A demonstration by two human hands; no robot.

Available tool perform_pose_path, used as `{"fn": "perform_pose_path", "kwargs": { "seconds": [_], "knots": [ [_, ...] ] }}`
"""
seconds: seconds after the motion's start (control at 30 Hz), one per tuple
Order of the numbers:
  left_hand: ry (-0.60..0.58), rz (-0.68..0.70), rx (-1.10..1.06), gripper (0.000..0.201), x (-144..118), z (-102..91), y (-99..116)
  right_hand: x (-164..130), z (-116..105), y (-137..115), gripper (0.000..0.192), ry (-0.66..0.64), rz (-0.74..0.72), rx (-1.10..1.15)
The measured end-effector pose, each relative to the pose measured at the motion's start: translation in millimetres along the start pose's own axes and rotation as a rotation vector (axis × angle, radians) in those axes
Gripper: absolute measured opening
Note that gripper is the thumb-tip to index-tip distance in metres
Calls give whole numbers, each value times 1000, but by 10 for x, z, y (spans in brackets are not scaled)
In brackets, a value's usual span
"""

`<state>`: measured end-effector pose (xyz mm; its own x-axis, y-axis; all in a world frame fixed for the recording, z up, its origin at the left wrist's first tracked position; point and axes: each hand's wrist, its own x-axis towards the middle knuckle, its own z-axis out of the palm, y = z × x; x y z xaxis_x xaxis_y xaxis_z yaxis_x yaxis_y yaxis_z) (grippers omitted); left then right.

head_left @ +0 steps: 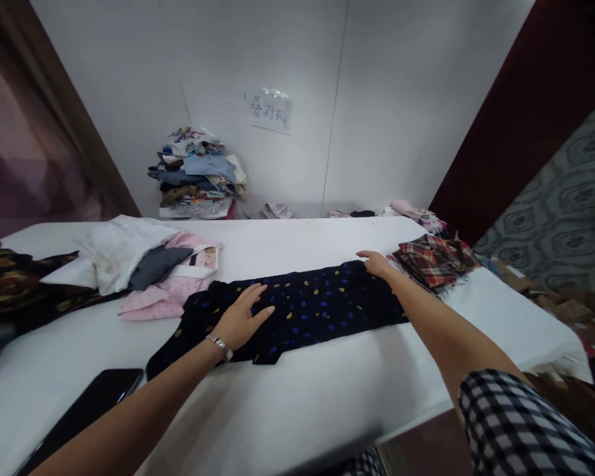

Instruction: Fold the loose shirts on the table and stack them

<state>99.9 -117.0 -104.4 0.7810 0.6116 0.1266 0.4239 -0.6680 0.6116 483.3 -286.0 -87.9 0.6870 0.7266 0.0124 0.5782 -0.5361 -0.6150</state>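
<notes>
A dark navy garment (307,307) with blue and yellow dots lies folded into a long strip across the white table (297,410). My left hand (242,318) rests flat on its left part, fingers spread, with a watch on the wrist. My right hand (374,262) lies palm down on the garment's far right end, beside a folded red plaid garment (434,260).
A loose heap of white, grey and pink clothes (149,268) and a dark patterned cloth (14,284) lie at the left. A black phone (86,410) sits near the front left edge. A stack of folded clothes (198,175) stands by the back wall.
</notes>
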Motion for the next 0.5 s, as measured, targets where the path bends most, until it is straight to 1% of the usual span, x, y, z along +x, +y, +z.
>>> {"fn": "perform_pose_path", "kwargs": {
  "seconds": [0.03, 0.1, 0.17, 0.23, 0.3, 0.37, 0.43, 0.5],
  "knots": [
    [9, 71, 77, 54, 38, 16, 23, 65, 47, -13, 55, -35, -10, -33],
    [-27, 199, 229, 50, 124, 52, 39, 199, 132, -53, 63, -112, -24, -94],
    [-111, 309, 360, 58, 213, 86, 20, 313, 187, -86, 65, -184, -37, -151],
    [-210, 396, 459, 69, 294, 113, -6, 372, 185, -93, 59, -228, -55, -203],
    [-277, 458, 530, 70, 359, 129, -11, 359, 120, -65, 49, -239, -85, -241],
    [-305, 498, 576, 59, 412, 134, 9, 277, 9, 2, 40, -224, -121, -256],
    [-324, 516, 593, 40, 459, 130, 36, 154, -114, 111, 36, -203, -140, -253],
    [-337, 514, 573, 25, 498, 104, 56, 19, -211, 251, 33, -197, -157, -189]
  ]
}}
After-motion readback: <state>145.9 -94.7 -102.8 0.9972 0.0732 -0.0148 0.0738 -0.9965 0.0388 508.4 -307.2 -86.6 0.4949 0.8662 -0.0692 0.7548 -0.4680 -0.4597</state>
